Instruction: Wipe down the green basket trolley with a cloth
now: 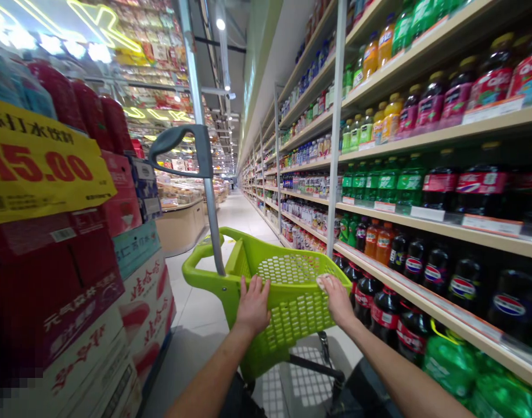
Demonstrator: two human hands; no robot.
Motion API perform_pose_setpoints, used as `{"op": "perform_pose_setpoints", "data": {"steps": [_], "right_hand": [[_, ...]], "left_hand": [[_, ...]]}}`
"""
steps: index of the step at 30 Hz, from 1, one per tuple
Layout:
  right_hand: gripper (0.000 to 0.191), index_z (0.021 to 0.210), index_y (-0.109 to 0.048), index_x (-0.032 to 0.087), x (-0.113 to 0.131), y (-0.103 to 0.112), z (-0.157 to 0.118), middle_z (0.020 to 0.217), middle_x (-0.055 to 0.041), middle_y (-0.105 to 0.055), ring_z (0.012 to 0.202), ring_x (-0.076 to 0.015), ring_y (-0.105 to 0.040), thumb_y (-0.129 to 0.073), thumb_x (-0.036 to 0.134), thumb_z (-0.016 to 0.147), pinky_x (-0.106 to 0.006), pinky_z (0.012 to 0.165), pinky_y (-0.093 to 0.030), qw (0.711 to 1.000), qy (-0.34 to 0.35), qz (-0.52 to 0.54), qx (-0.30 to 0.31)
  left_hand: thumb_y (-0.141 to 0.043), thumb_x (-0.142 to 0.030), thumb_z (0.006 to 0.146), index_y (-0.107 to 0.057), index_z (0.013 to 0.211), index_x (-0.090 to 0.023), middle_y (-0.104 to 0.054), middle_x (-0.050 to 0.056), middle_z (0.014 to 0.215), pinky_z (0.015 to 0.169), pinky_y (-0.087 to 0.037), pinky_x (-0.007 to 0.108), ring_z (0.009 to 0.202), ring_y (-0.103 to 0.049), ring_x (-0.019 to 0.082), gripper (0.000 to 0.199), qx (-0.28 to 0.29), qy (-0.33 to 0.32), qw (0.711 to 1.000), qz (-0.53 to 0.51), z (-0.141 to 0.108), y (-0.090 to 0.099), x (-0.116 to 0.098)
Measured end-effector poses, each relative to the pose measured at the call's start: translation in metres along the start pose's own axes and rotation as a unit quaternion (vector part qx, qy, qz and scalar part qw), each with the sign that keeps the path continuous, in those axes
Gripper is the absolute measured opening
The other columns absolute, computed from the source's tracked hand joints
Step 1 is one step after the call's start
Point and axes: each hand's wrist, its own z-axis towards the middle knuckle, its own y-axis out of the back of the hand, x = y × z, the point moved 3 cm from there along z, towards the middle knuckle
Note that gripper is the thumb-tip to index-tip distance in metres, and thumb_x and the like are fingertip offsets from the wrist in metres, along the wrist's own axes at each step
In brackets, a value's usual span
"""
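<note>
A lime-green plastic shopping cart (287, 310) stands in front of me, with a perforated basket and a tall metal pole (214, 232). A grey looped handle (179, 152) is fixed to the pole. My left hand (252, 305) grips the basket's near rim, fingers over the edge and thumb on the outer side. At the rim's right corner, my right hand (338, 296) is closed on a small crumpled white wipe (322, 281), which touches the rim. Part of the wipe is hidden under my fingers. The basket's floor is largely out of sight.
Shelves of soft-drink bottles (435, 180) line the right side, close to the cart. Stacked drink cartons (148, 313) with a yellow price sign (43, 162) rise on the left. A tiled aisle (235, 212) runs ahead, past a rounded display counter (181, 229).
</note>
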Motion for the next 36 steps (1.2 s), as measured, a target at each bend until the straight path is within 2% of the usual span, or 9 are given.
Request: {"op": "perform_pose_setpoints", "data": {"steps": [4,6,13,15,19,21,27,29,36], "right_hand": [[0.048,0.118,-0.054,0.018,0.087,-0.017,0.005,0.125,-0.0122,-0.05,0.117,-0.0223,-0.043,-0.034,0.003,0.076,-0.041,0.095,-0.037,0.991,0.106,0.082,0.013],[0.049,0.121,-0.051,0.019,0.109,-0.021,0.004,0.129,-0.0114,-0.047,0.121,-0.0214,-0.039,-0.034,0.004,0.077,-0.04,0.096,-0.037,0.985,0.135,0.106,0.015],[0.054,0.115,-0.056,0.016,0.035,-0.008,-0.002,0.123,-0.0142,-0.052,0.117,-0.0251,-0.042,-0.029,-0.002,0.072,-0.047,0.094,-0.038,0.999,0.005,0.049,-0.021],[0.052,0.115,-0.057,0.016,0.047,-0.01,0.0,0.122,-0.014,-0.053,0.117,-0.0251,-0.043,-0.03,0.0,0.073,-0.046,0.094,-0.038,0.997,0.022,0.064,-0.021],[0.051,0.122,-0.051,0.02,0.119,-0.02,0.005,0.13,-0.0105,-0.047,0.121,-0.0217,-0.038,-0.036,0.004,0.076,-0.043,0.097,-0.036,0.981,0.133,0.143,0.002],[0.053,0.124,-0.049,0.021,0.133,-0.021,0.007,0.132,-0.0094,-0.045,0.123,-0.0205,-0.037,-0.036,0.003,0.075,-0.042,0.099,-0.035,0.976,0.149,0.16,0.013],[0.055,0.116,-0.057,0.017,0.052,-0.015,0.002,0.123,-0.013,-0.052,0.118,-0.0247,-0.042,-0.031,-0.001,0.07,-0.047,0.096,-0.036,0.995,0.027,0.091,-0.005],[0.055,0.115,-0.057,0.017,0.052,-0.017,0.002,0.122,-0.0128,-0.053,0.117,-0.0248,-0.043,-0.031,-0.001,0.07,-0.047,0.095,-0.037,0.995,0.021,0.096,-0.016],[0.057,0.122,-0.052,0.018,0.171,-0.023,0.012,0.129,-0.0115,-0.048,0.12,-0.0218,-0.041,-0.035,0.0,0.07,-0.041,0.099,-0.036,0.972,0.125,0.201,0.0]], "left_hand": [[-0.051,-0.034,0.068,-0.033,0.133,-0.014,-0.035,0.015,0.139,0.107,0.006,0.052,0.131,-0.021,0.03,0.07,0.0,-0.001,1.0,0.009,0.0,0.0,0.003],[-0.051,-0.033,0.068,-0.033,0.133,-0.014,-0.034,0.016,0.139,0.106,0.006,0.052,0.132,-0.021,0.03,0.07,0.004,-0.005,1.0,0.01,-0.001,0.001,0.004],[-0.051,-0.031,0.068,-0.031,0.134,-0.013,-0.033,0.016,0.14,0.106,0.006,0.052,0.132,-0.019,0.03,0.072,0.014,-0.004,1.0,-0.002,-0.003,0.001,0.005],[-0.051,-0.031,0.067,-0.031,0.134,-0.013,-0.033,0.017,0.14,0.107,0.006,0.052,0.132,-0.019,0.03,0.072,0.012,-0.004,1.0,-0.003,-0.003,0.001,0.005],[-0.051,-0.031,0.067,-0.033,0.133,-0.012,-0.035,0.017,0.139,0.107,0.002,0.053,0.132,-0.021,0.03,0.071,0.004,-0.011,1.0,-0.005,-0.002,0.002,0.004],[-0.049,-0.03,0.069,-0.035,0.132,-0.012,-0.037,0.016,0.138,0.107,0.0,0.053,0.131,-0.023,0.029,0.068,0.002,-0.017,1.0,-0.008,-0.003,0.003,0.006],[-0.041,-0.025,0.073,-0.039,0.129,-0.009,-0.041,0.014,0.135,0.109,-0.006,0.051,0.13,-0.026,0.026,0.058,-0.063,0.027,0.998,0.006,-0.007,0.006,0.028],[-0.042,-0.024,0.073,-0.041,0.128,-0.009,-0.044,0.014,0.133,0.109,-0.008,0.05,0.129,-0.029,0.026,0.057,-0.086,0.038,0.995,0.019,-0.007,0.005,0.031],[-0.044,-0.02,0.073,-0.049,0.121,-0.013,-0.051,0.011,0.127,0.108,-0.016,0.047,0.124,-0.038,0.024,0.049,-0.141,0.001,0.99,-0.001,-0.016,0.012,0.04]]}}
